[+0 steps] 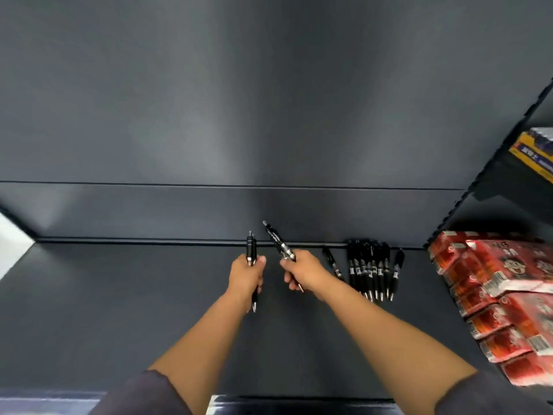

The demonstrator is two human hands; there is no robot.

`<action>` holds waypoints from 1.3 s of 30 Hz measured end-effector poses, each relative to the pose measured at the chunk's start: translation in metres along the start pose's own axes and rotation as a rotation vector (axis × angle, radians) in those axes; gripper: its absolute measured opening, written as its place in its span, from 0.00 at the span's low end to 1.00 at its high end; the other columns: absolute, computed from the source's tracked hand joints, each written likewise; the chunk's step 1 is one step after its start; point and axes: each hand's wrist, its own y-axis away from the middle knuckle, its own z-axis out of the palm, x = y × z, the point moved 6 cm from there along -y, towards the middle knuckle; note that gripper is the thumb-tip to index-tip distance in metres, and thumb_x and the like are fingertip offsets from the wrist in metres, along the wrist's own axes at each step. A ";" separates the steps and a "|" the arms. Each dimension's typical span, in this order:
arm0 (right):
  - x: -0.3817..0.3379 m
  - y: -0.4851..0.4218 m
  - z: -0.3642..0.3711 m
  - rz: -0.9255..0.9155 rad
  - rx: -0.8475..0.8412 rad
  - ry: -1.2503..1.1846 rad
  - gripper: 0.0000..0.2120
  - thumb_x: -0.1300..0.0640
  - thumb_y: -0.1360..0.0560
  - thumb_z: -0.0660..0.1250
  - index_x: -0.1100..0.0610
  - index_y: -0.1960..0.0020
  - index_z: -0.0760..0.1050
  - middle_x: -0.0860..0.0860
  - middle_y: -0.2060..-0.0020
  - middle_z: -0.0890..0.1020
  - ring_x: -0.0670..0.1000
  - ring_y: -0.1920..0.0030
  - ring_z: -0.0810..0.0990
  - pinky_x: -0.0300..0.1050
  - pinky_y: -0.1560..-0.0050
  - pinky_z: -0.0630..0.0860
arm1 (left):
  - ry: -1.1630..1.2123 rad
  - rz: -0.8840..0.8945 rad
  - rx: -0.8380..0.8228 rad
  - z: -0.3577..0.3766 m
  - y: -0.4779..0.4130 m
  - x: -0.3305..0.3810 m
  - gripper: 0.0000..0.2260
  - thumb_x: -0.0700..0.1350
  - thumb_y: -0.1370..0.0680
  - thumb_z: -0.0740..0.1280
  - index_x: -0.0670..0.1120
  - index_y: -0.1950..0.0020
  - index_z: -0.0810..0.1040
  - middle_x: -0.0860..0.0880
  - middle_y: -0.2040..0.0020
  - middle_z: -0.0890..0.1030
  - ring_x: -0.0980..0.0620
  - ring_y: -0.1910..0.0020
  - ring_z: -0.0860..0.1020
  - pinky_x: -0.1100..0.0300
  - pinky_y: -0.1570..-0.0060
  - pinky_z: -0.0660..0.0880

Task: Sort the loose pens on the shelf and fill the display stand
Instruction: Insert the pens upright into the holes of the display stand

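So the big thing here is the dark grey metal shelf (119,310) with its plain dark back panel (269,100). Off to the right there's a stack of red shrink-wrapped packs (493,295). No display stand anywhere in view, so I can't say where that sits.

The loose stuff: a row of black click pens (372,269) lies against the back edge of the shelf, side by side, long axes running front to back with the silver tips toward the person. One stray black pen (332,262) lies just left of the row, slightly tilted.

The left hand (247,275) is fisted round a small bunch of black pens (251,250), which stand roughly upright with the tips poking out below. The right hand (302,271) grips one angled black pen (278,241), maybe two, hard to tell.

The bit that matters: the leftover pens are all to the right of the right hand, stray one closest, so that's clearly the nearer hand. I'd guess it reaches sideways and picks along the barrel.
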 end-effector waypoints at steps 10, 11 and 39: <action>-0.133 0.046 0.177 -0.078 -0.369 -0.283 0.13 0.52 0.19 0.58 0.57 0.57 0.75 0.51 0.70 0.77 0.47 0.74 0.73 0.38 0.71 0.72 | 0.382 0.157 0.134 -0.195 0.053 0.027 0.06 0.41 0.22 0.65 0.39 0.55 0.72 0.43 0.69 0.72 0.53 0.79 0.69 0.64 0.79 0.64; -0.143 0.052 0.201 -0.066 -0.438 -0.270 0.14 0.52 0.19 0.58 0.57 0.57 0.75 0.51 0.70 0.78 0.47 0.73 0.73 0.38 0.70 0.72 | 0.377 0.124 0.122 -0.217 0.059 0.021 0.08 0.43 0.23 0.67 0.39 0.57 0.72 0.43 0.71 0.72 0.53 0.80 0.68 0.65 0.79 0.64; -0.403 0.039 0.535 -0.491 -0.573 -0.129 0.09 0.56 0.21 0.63 0.56 0.57 0.79 0.51 0.65 0.77 0.45 0.74 0.74 0.37 0.75 0.70 | 0.069 0.280 0.458 -0.621 0.095 -0.012 0.03 0.37 0.25 0.68 0.46 0.55 0.78 0.51 0.66 0.83 0.61 0.69 0.79 0.73 0.69 0.71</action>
